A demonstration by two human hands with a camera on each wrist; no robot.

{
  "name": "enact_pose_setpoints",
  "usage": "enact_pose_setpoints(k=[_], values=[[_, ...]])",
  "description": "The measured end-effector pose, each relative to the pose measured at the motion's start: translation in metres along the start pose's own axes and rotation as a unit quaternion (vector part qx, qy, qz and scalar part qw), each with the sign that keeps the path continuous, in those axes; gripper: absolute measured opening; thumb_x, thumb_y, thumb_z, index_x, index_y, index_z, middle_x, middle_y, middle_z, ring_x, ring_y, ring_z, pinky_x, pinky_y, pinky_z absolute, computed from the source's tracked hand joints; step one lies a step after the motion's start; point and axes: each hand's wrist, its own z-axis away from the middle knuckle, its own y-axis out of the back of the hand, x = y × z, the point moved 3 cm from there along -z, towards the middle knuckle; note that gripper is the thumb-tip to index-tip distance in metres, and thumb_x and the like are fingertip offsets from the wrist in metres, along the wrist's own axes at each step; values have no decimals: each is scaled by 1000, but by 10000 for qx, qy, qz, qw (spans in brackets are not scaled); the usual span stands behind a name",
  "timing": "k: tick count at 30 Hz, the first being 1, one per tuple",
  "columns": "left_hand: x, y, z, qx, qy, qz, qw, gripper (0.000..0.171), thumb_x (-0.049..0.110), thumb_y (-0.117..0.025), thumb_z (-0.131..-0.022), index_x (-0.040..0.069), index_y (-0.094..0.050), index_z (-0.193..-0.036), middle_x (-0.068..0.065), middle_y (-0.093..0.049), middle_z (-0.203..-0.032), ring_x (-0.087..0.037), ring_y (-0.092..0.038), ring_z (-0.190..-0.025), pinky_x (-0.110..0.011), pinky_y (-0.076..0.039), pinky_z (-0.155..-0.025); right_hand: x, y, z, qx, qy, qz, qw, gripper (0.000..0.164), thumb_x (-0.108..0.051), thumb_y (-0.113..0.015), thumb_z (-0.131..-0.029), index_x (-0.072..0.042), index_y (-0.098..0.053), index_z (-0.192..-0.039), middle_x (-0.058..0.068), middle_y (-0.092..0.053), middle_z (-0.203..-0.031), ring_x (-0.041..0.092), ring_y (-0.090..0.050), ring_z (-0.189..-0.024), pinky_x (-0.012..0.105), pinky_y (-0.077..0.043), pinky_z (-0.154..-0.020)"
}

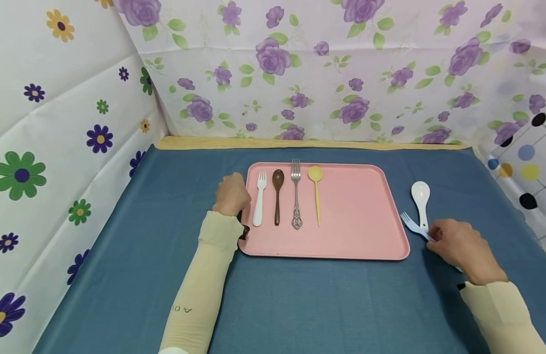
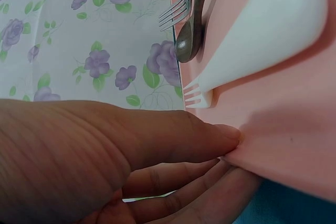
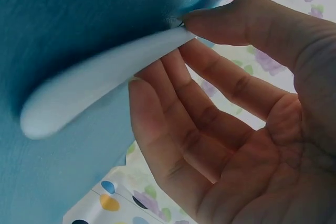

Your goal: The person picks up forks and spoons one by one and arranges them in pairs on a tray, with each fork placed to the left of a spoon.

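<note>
A pink tray (image 1: 357, 211) lies on the blue cloth. My left hand (image 1: 230, 194) holds its left edge, thumb (image 2: 210, 137) on top and fingers beneath. On the tray, from left to right, lie a white fork (image 1: 257, 209), a brown spoon (image 1: 278, 179), a silver fork (image 1: 296, 184) and a yellow spoon (image 1: 315, 173). To the right of the tray, my right hand (image 1: 468, 250) pinches a light blue fork (image 1: 413, 225) by its handle (image 3: 100, 80) between thumb and fingers, tines pointing toward the tray. Just behind that fork is a white spoon (image 1: 420, 194), its handle end close to it.
Blue cloth (image 1: 326, 305) covers the table. A floral sheet (image 1: 273, 88) hangs behind a wooden strip (image 1: 220, 143) at the far edge. Flower-patterned cloth (image 1: 38, 147) stands at the left, and dotted cloth (image 1: 530, 172) at the right.
</note>
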Motion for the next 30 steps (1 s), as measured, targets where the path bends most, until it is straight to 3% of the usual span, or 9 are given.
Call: enact_pose_setpoints(k=[12, 18, 26, 30], values=[[1, 0, -1, -39, 147, -13, 9999, 6, -5, -60, -82, -2, -63, -86, -17, -59, -75, -29, -55, -59, -34, -39, -44, -5, 4, -1, 137, 147, -167, 9997, 36, -20, -65, -87, 8, -60, -109, 21, -62, -93, 24, -55, -71, 39, -49, -58], [1, -1, -2, -57, 120, -2, 9999, 7, -5, -60, -82, -3, -64, -87, -18, -59, -76, -30, -57, -60, -35, -41, -45, -8, 3, -1, 423, 131, -254, 9987, 35, -20, -65, -86, 8, -61, -107, 24, -63, -93, 24, -57, -70, 39, -49, -55], [0, -2, -3, -133, 571, 44, 9983, 13, -3, -63, -82, -1, -63, -94, -19, -58, -83, -34, -56, -69, -40, -41, -52, -16, 3, -6, 493, 28, -210, 9986, 35, -21, -66, -85, 7, -61, -106, 25, -62, -95, 27, -57, -72, 41, -49, -55], [1, -2, -3, -108, 510, 29, 9986, 11, -3, -63, -81, -2, -63, -92, -19, -58, -82, -34, -56, -68, -39, -42, -52, -21, 4, -8, 522, -2, -215, 9984, 36, -21, -67, -85, 7, -60, -106, 26, -62, -97, 27, -57, -71, 41, -49, -55]])
